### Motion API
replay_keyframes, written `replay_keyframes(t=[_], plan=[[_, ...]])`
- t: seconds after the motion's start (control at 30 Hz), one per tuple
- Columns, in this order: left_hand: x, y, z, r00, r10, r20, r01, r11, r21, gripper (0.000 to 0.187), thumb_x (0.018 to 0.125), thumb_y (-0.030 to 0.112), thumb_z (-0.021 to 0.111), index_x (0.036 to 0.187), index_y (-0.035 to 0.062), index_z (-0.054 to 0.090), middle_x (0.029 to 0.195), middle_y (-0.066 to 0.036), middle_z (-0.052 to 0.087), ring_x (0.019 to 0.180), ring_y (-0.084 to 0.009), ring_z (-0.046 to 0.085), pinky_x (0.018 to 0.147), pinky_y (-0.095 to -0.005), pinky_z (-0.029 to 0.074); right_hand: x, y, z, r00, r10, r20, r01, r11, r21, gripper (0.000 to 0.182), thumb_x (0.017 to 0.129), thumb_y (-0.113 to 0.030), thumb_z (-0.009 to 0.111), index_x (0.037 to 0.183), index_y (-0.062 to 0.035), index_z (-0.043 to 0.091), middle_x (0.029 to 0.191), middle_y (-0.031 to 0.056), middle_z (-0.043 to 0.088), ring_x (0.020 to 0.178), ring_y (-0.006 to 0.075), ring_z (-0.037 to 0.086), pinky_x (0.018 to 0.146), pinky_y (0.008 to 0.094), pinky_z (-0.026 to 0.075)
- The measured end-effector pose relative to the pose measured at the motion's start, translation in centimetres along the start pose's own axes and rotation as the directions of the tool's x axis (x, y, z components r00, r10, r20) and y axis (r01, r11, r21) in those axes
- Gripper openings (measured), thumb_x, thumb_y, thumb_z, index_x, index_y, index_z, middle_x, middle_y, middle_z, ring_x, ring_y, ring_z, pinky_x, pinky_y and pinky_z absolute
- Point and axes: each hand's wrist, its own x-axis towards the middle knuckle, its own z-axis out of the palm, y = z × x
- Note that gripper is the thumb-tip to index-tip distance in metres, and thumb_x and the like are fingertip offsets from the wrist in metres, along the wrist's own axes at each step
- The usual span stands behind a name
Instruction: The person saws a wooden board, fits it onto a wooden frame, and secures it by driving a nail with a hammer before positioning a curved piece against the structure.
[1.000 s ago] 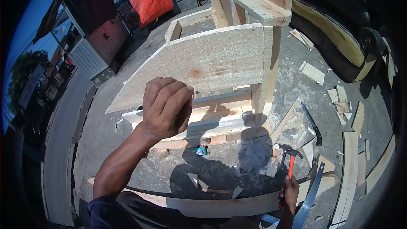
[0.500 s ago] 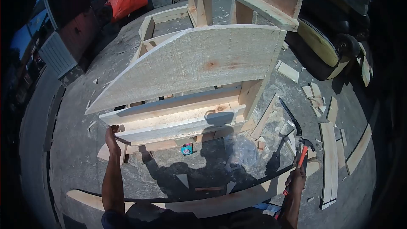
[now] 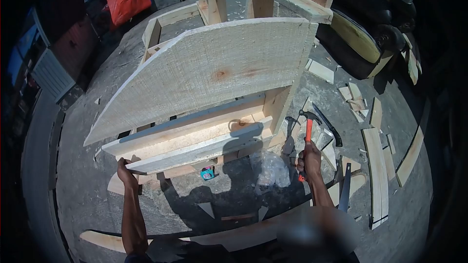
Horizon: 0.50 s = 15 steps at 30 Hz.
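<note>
A wooden frame with a big curved side panel [image 3: 209, 75] stands on the ground in front of me. My left hand [image 3: 127, 171] is closed around the left end of the frame's lower front board [image 3: 195, 152]. Gripped by its orange handle, a claw hammer [image 3: 309, 127] points head up in my right hand [image 3: 310, 159]. The hammer is right of the frame and touches nothing else. Below the lower board lie a teal tape measure [image 3: 207, 173] and a clear plastic bag [image 3: 271, 169].
A dark, long tool [image 3: 329, 125] and a saw-like blade [image 3: 345, 185] lie to the right. Offcuts and long planks [image 3: 375, 175] are scattered there. A long curved board [image 3: 243, 236] lies close to me. Dark cushioned seats [image 3: 351, 44] stand at the back right.
My right hand has raised the hammer and brought it leftward, closer to the frame. My left hand keeps its grip on the board's end. The view has shifted slightly.
</note>
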Motion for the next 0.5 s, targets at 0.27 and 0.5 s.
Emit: replay_keyframes(t=[0.27, 0.5], plan=[[-0.7, 1.0, 0.3, 0.994, 0.012, 0.105, -0.02, 0.997, 0.076, 0.037, 0.103, 0.034, 0.045, 0.079, 0.0083, 0.055, 0.076, -0.004, 0.055, 0.075, -0.0176, 0.053, 0.077, -0.0355, 0.042, -2.5, 3.7, 0.4, 0.998, 0.023, 0.051, -0.016, 0.99, -0.141, 0.03, 0.107, -0.034, 0.049, 0.125, -0.0123, 0.057, 0.064, -0.0026, 0.045, 0.042, 0.0089, 0.041, 0.037, 0.0274, 0.034], [0.0, 0.5, 0.2, 0.994, -0.036, 0.106, 0.037, 0.999, -0.01, 0.032, 0.103, 0.031, 0.046, 0.083, 0.0081, 0.056, 0.078, -0.003, 0.055, 0.079, -0.0168, 0.055, 0.078, -0.0348, 0.042, -6.7, 11.2, -6.0, 0.991, 0.091, -0.101, -0.109, 0.976, -0.187, 0.038, 0.104, -0.038, 0.054, 0.131, -0.0121, 0.057, 0.062, -0.0024, 0.045, 0.044, 0.0098, 0.044, 0.039, 0.029, 0.037]])
